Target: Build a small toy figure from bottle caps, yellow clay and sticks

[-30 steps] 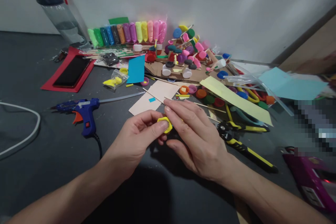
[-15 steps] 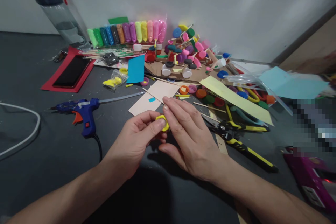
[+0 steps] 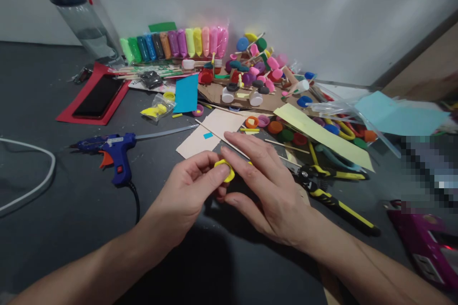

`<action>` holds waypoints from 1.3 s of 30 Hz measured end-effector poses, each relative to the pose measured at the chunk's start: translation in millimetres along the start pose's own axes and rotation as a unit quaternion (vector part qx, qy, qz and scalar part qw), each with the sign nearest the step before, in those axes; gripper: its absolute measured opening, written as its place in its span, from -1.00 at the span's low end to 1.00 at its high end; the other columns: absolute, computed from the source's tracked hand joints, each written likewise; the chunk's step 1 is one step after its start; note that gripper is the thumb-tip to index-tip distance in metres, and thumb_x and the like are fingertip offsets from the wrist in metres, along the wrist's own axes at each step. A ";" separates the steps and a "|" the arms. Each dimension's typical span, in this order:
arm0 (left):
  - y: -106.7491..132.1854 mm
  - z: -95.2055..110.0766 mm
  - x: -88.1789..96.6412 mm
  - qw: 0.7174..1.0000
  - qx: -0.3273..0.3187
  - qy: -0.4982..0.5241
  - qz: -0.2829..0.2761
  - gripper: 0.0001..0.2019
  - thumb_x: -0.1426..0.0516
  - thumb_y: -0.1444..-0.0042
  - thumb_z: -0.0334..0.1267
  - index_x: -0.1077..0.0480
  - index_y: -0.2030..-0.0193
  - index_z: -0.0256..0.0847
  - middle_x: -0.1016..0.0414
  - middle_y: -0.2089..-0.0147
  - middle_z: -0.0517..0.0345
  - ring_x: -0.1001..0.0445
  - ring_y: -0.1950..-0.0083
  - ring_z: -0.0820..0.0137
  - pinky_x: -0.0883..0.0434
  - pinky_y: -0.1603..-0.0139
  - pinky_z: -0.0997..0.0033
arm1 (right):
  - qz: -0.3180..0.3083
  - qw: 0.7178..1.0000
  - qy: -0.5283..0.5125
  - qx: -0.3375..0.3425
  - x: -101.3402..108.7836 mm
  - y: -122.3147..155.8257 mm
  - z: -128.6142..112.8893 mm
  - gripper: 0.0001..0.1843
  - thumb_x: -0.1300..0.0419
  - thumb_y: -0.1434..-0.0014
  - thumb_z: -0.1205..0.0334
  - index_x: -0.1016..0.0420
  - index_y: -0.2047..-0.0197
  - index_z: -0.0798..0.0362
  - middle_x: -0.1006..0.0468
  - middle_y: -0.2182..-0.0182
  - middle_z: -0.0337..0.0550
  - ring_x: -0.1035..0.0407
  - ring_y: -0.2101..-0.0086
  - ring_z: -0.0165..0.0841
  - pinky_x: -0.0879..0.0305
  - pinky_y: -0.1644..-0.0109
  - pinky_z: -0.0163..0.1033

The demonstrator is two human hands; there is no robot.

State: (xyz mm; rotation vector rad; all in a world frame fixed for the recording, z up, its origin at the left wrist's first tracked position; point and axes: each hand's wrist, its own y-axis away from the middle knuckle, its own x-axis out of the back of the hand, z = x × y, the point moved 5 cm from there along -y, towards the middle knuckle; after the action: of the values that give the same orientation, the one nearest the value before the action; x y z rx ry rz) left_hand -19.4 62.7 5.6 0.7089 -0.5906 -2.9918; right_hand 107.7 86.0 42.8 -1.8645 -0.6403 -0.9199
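Note:
My left hand [image 3: 186, 195] pinches a small yellow bottle cap [image 3: 225, 169] between thumb and fingers, just above the dark table. My right hand [image 3: 268, 190] meets it from the right, with the index finger laid over the cap and the thumb below. A thin wooden skewer [image 3: 222, 138] lies just beyond my fingertips, running over a beige card [image 3: 211, 136]. Whether my right fingers grip the skewer is hidden.
A blue glue gun [image 3: 114, 150] lies to the left with its cord. Yellow-handled pliers [image 3: 332, 200] and scissors [image 3: 336, 171] lie to the right. Several coloured caps [image 3: 257, 74], clay packets [image 3: 175, 45], a phone on red foam [image 3: 96, 97] and paper sheets [image 3: 322, 136] crowd the back.
Both hands stayed together on the yellow cap, shifting slightly; the right index finger slid a little over the cap. The camera view dipped slightly.

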 end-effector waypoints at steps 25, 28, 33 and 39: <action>3.1 -2.2 -4.0 0.999 0.022 -0.030 -0.039 -0.77 -0.23 -0.17 -0.10 -0.39 0.33 -0.23 -0.23 0.61 0.39 -0.19 0.64 0.61 -0.37 0.60 0.62 | 0.020 0.999 -0.033 -0.023 2.0 2.3 3.6 -0.58 -0.17 -0.35 0.24 -0.37 -0.22 0.19 -0.42 -0.22 0.27 -0.28 -0.26 -0.11 -0.29 -0.29 0.14; 3.2 -3.2 -4.5 0.998 0.034 -0.019 -0.050 -0.83 -0.19 -0.20 -0.17 -0.39 0.33 -0.23 -0.28 0.58 0.35 -0.24 0.62 0.58 -0.39 0.60 0.61 | 0.034 0.999 -0.030 -0.020 2.9 1.9 4.5 -0.62 -0.16 -0.34 0.28 -0.40 -0.20 0.14 -0.45 -0.20 0.23 -0.31 -0.24 -0.10 -0.32 -0.26 0.15; 4.3 -2.2 -5.4 0.996 0.062 0.017 -0.062 -0.87 -0.17 -0.16 -0.22 -0.40 0.32 -0.24 -0.35 0.55 0.29 -0.28 0.60 0.55 -0.40 0.63 0.59 | 0.045 0.998 -0.034 -0.009 5.0 0.7 4.9 -0.63 -0.16 -0.32 0.32 -0.41 -0.18 0.18 -0.47 -0.18 0.26 -0.33 -0.22 -0.09 -0.32 -0.27 0.15; 3.5 -1.6 -5.7 0.997 0.049 0.001 -0.056 -0.81 -0.22 -0.16 -0.16 -0.39 0.35 -0.24 -0.35 0.57 0.31 -0.27 0.62 0.57 -0.38 0.65 0.63 | 0.044 0.998 -0.042 -0.004 4.8 1.2 6.1 -0.61 -0.12 -0.35 0.26 -0.40 -0.20 0.18 -0.47 -0.18 0.26 -0.32 -0.23 -0.07 -0.30 -0.27 0.17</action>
State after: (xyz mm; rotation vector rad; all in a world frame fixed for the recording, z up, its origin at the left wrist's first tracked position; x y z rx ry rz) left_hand -13.9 59.4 8.0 0.7760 -0.7272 -3.0805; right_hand 113.4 91.2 44.3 -1.9297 -0.6016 -0.7924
